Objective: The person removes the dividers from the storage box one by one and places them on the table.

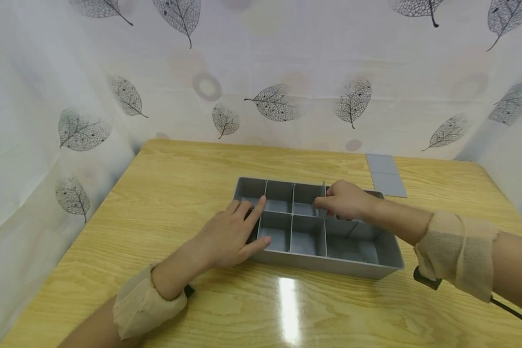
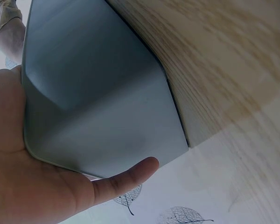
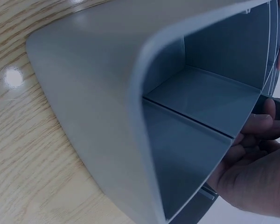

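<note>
A grey divided box (image 1: 313, 262) lies lengthwise on the table, with thin grey dividers (image 1: 292, 199) splitting it into several compartments. My left hand (image 1: 226, 235) rests over the box's left end with its fingers spread. In the left wrist view its palm and one finger lie along the outer end wall (image 2: 102, 116). Inside the back row, my right hand (image 1: 347, 200) pinches an upright cross divider (image 1: 324, 187) that pokes slightly above the rim. Its fingertips are partly hidden behind the long middle divider (image 3: 191, 116) in the right wrist view.
Flat grey panels (image 1: 385, 175) lie on the wooden table (image 1: 178, 169) behind the box's right end. A leaf-patterned curtain (image 1: 287, 58) hangs behind the table and at both sides. A cable (image 1: 515, 315) trails from the right wrist.
</note>
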### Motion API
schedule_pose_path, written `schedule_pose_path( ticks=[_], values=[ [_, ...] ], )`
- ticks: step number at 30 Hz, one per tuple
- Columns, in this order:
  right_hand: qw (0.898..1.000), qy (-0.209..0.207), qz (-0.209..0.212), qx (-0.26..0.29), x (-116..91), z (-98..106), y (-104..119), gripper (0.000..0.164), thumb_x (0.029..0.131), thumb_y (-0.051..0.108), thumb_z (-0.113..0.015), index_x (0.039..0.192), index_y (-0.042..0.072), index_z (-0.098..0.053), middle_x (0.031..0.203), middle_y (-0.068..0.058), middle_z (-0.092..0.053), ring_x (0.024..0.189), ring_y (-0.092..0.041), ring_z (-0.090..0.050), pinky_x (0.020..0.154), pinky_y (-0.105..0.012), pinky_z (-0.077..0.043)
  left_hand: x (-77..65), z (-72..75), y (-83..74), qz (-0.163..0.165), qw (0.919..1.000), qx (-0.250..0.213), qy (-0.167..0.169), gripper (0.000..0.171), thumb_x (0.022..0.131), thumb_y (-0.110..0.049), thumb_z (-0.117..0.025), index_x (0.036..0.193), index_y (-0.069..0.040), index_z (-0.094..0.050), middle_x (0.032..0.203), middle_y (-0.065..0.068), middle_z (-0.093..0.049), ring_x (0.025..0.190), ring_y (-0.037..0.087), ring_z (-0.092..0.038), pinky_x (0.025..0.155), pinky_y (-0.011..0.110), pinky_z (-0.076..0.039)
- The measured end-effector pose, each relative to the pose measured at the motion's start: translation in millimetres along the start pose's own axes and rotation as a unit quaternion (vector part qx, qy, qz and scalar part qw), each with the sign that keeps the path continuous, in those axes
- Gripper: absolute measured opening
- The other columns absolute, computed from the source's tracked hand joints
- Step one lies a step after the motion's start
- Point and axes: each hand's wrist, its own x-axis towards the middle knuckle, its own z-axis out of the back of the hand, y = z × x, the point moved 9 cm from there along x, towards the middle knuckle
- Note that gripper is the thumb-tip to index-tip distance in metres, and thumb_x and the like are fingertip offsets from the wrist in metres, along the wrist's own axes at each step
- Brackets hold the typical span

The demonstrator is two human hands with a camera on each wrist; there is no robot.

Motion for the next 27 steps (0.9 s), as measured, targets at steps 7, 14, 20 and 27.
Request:
schedule_pose_path(
  ticks=[7, 14, 20, 27],
  values=[
    [1.0, 0.006, -0.005, 0.007, 0.6, -1.2, 0.5, 0.045, 0.095, 0.024, -0.052, 0.052, 0.019, -0.042, 0.079, -0.006, -0.073, 0.045, -0.009, -0.039, 0.054, -0.029, -0.042, -1.2, -0.5, 0.4, 0.0, 1.0, -0.002, -0.004, 0.083, 0.101, -0.059, -0.04, 0.159, -0.003, -0.02, 0.142, 0.022, -0.049, 0.129, 0.039, -0.047, 0.093, 0.046, -0.052],
    [1.0, 0.009, -0.01, 0.012, 0.3, -0.6, 0.2, 0.045, 0.095, 0.026, -0.054, 0.052, 0.02, -0.042, 0.074, -0.005, -0.07, 0.046, -0.01, -0.042, 0.055, -0.03, -0.044, 0.4, -3.9, 0.8, -0.001, 0.9999, -0.01, -0.006, 0.084, 0.101, -0.06, -0.039, 0.159, -0.003, -0.019, 0.143, 0.022, -0.048, 0.13, 0.039, -0.046, 0.092, 0.048, -0.052],
    [0.999, 0.023, -0.018, 0.02, 0.7, -2.4, -0.7, 0.044, 0.094, 0.026, -0.055, 0.052, 0.02, -0.043, 0.068, -0.002, -0.065, 0.045, -0.01, -0.04, 0.054, -0.029, -0.043, 0.7, -3.1, 0.7, -0.003, 0.9999, -0.015, -0.001, 0.084, 0.101, -0.059, -0.04, 0.159, -0.002, -0.019, 0.144, 0.022, -0.047, 0.129, 0.039, -0.046, 0.094, 0.046, -0.051],
    [1.0, 0.009, -0.013, 0.023, -1.9, 1.5, 4.4, 0.043, 0.092, 0.022, -0.054, 0.05, 0.018, -0.045, 0.057, 0.001, -0.059, 0.044, -0.01, -0.044, 0.065, -0.029, -0.049, -0.2, 0.5, 0.1, -0.008, 0.9999, -0.008, -0.005, 0.083, 0.101, -0.059, -0.04, 0.159, -0.002, -0.02, 0.143, 0.023, -0.048, 0.13, 0.039, -0.046, 0.096, 0.047, -0.051]
  ],
)
